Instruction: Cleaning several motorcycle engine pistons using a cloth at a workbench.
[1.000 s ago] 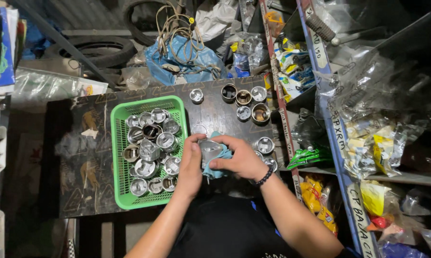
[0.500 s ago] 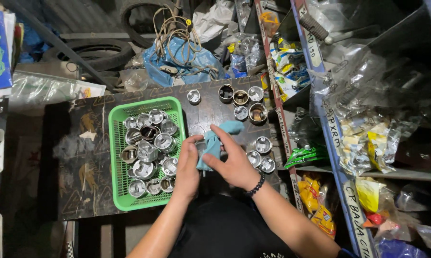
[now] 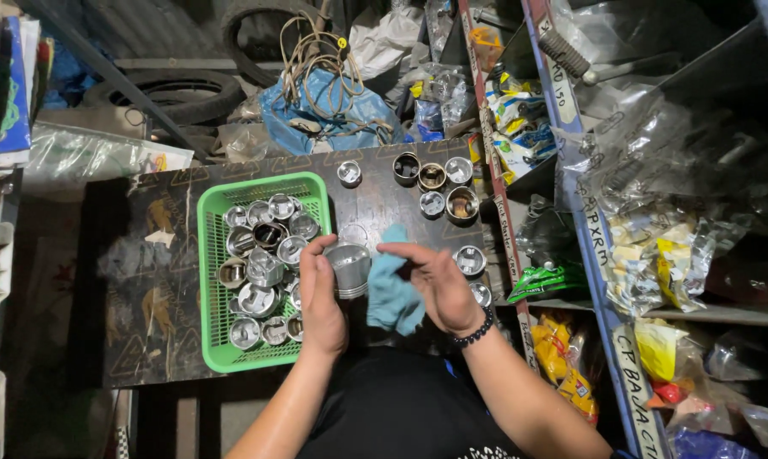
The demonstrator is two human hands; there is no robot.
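On the dark wooden table with faded yellow markings, the largest thing is a green plastic mesh basket, filled with shiny round metal pistons lying packed against one another. To the right of the table stands a metal shelf rack crowded with clear plastic bags of small parts. Behind the table lie a blue plastic bag with a coil of pale cord on it and black rubber tyres.

Just beside the basket's right wall, the left hand has its grip closed around a single silver metal piston, held above the table's near edge. The right hand, a dark beaded bracelet on its wrist, holds a light blue cloth pinched under its fingers, the cloth touching the piston's right side. Farther back on the table stand several loose pistons in a small cluster, and two more rest near the right hand.
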